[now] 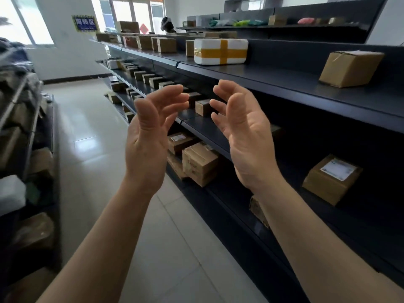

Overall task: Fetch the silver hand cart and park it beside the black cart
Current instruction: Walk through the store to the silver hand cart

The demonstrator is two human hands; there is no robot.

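Blurred rack (19, 127) is running off the left edge; blue sign (84, 23) is showing writing too small to read.

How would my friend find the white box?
Look at the long dark shelving on the right of the aisle. On an upper shelf sits the white foam box. Around it are brown cardboard boxes; it alone is white, crossed with yellow tape.

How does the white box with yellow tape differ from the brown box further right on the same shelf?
The white box is foam-like, crossed by wide yellow tape; the brown box is plain cardboard with no coloured band. The white box is long and low; the brown box looks blockier. The white box sits farther away than the brown box. Both rest on the same dark shelf.
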